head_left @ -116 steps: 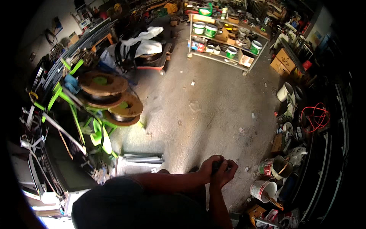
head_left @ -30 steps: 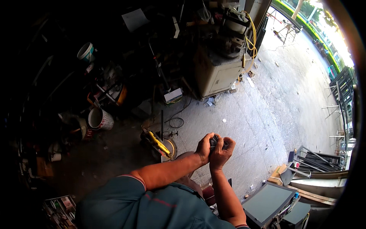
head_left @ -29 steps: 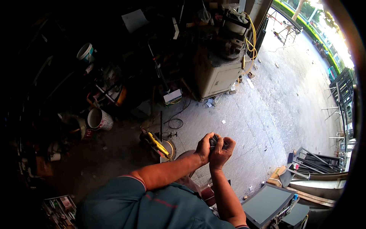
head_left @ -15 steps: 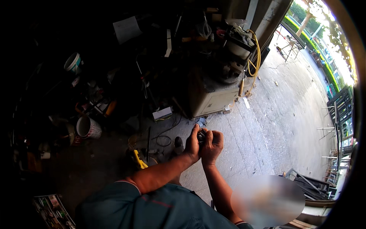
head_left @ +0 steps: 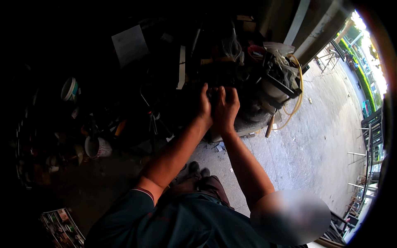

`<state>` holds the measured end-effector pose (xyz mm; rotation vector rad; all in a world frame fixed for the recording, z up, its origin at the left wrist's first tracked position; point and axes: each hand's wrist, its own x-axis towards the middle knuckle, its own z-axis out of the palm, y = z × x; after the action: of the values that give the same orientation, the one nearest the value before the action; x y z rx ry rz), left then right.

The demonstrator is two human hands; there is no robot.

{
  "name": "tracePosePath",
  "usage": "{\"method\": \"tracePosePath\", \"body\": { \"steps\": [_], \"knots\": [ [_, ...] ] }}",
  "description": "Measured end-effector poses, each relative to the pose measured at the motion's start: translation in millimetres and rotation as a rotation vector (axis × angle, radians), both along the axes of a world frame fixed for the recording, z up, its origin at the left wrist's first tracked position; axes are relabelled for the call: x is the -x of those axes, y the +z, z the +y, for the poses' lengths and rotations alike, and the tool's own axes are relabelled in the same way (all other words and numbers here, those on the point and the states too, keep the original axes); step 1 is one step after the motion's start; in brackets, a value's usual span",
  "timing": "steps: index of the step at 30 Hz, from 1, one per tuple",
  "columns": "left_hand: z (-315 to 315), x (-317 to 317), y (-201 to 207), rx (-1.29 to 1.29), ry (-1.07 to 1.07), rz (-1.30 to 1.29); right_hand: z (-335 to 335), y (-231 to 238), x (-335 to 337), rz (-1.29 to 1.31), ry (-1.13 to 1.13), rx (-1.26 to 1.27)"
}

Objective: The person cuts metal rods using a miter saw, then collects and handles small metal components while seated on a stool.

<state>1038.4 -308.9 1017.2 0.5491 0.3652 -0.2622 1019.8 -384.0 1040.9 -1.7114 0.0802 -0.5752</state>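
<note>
My left hand (head_left: 204, 108) and my right hand (head_left: 226, 109) are held close together over the dark workbench area, both arms stretched forward. The left is closed, thumb up, around a dark clump of small pieces (head_left: 212, 95), which is barely visible in the shadow. Beside it the right hand's fingers are curled against the same clump; what they grip is hidden. Just right of my hands stands a dark machine (head_left: 256, 111) on a pale cabinet.
A wooden-handled tool (head_left: 270, 126) and a yellow hose (head_left: 300, 99) hang at the machine's right side. A white sheet (head_left: 130, 45) and a pale strip (head_left: 181, 68) lie at the back. White buckets (head_left: 98, 147) stand left. Concrete floor (head_left: 306, 153) stretches right, toward metal frames.
Both hands have moved forward, away from my body, from over the lit floor to the dark bench beside the machine. My view has shifted forward; my shoes now show below.
</note>
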Motion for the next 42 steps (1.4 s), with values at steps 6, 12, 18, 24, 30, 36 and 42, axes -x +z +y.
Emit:
{"method": "tracePosePath", "body": {
  "steps": [6, 12, 18, 24, 30, 36, 42],
  "knots": [
    [-12.6, -146.4, 27.2, -0.129, 0.040, -0.018, -10.2, 2.9, -158.5, -0.040, -0.012, -0.020],
    [-5.8, -289.8, 2.3, -0.167, 0.188, 0.055, -1.0, 0.1, -292.1, 0.098, -0.018, -0.003],
    [-24.3, -371.3, -28.4, -0.157, 0.105, 0.021, -23.2, -32.7, -414.6, 0.340, -0.087, 0.253],
    [-10.7, -468.1, -105.3, -0.135, 0.131, 0.030, -13.4, -34.6, -474.2, 0.437, 0.004, 0.418],
    [-34.6, -491.5, -103.5, 0.033, 0.195, -0.034, -27.2, -56.7, -523.0, 0.469, 0.048, 0.863],
    [-21.6, -489.5, -77.8, 0.049, 0.244, -0.072, -17.7, -66.6, -539.8, 0.449, 0.025, 0.980],
    [-39.8, -477.4, -61.2, -0.029, 0.251, -0.028, -39.5, -87.5, -555.9, 0.519, 0.065, 0.996]
  ]
}}
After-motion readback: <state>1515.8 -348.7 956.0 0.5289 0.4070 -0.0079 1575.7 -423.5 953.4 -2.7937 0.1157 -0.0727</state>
